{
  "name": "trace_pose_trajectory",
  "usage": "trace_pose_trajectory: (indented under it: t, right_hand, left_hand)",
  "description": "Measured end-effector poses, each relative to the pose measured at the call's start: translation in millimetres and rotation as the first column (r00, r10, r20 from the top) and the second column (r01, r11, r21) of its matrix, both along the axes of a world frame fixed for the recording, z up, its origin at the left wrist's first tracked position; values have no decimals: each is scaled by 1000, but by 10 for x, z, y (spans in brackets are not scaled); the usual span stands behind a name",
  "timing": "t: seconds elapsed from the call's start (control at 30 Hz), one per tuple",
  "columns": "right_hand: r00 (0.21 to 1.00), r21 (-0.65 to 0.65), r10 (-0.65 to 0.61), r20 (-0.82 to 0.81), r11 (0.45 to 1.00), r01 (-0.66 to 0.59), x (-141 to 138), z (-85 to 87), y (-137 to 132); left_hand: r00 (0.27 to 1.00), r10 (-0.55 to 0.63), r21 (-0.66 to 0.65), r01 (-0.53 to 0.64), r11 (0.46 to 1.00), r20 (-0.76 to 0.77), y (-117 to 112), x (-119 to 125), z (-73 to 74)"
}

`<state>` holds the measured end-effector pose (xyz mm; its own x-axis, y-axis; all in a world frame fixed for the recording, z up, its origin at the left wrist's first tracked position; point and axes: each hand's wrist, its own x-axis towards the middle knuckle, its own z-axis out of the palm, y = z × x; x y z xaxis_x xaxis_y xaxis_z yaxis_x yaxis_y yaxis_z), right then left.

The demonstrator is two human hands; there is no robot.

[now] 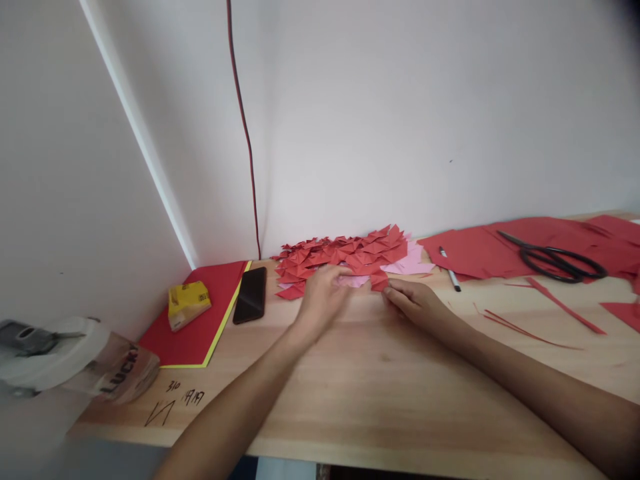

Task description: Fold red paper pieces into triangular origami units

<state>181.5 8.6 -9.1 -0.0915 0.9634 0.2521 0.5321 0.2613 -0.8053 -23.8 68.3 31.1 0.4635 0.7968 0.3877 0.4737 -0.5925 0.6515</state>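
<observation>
My right hand pinches a small folded red paper piece between thumb and fingers, at the front of a paper pile. To its left, my left hand is at the pile's front edge, fingers apart and slightly blurred; whether they touch a piece is hard to see. The pile is made of many folded red paper pieces with points sticking up. Pink paper shows at its right side, and more pink lies between my hands.
Black-handled scissors rest on red paper sheets at right, near a white marker and thin red strips. At left are a phone, a yellow packet on a red folder, and a clear "LUCKY" cup.
</observation>
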Motion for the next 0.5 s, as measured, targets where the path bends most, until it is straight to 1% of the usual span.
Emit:
trace_pose_trajectory:
  t: [0.03,0.07,0.1,0.13,0.17,0.2,0.23,0.27,0.33,0.43,0.5]
  right_hand:
    - [1000,7,2,-9,1000,-2,0,-7,3]
    - [1000,15,8,-17,1000,-8,-1,-12,4]
    - [1000,24,17,-26,1000,-17,-2,-15,3]
    - [999,32,33,-32,999,-32,-4,-15,-1]
    - [998,37,53,-39,998,-52,-6,-12,-7]
    - [996,41,76,-45,996,-74,-8,-9,-14]
    - [994,42,96,-50,995,-94,-9,-5,-22]
    - [992,42,113,-54,993,-111,-10,-3,-29]
    - [989,39,136,-61,990,-134,-13,-3,-41]
    - [985,31,160,-65,987,-158,-25,-12,-50]
    - [983,25,172,-65,985,-171,-39,-10,-55]
  left_hand:
    - [998,-32,-164,40,986,52,-83,85,-41]
    - [993,-50,-310,81,947,105,-157,167,-87]
    - [984,-60,-444,129,887,167,-219,241,-134]
    - [970,-54,-542,178,821,237,-269,305,-177]
    - [952,-38,-603,222,767,302,-306,358,-214]
    - [934,-13,-637,255,728,358,-331,400,-243]
    - [917,17,-645,267,716,398,-345,431,-265]
    - [900,49,-641,269,719,433,-353,452,-281]
    - [876,85,-614,261,745,476,-355,468,-301]
    - [863,74,-569,263,779,500,-350,443,-322]
    - [860,62,-555,271,786,507,-348,413,-332]
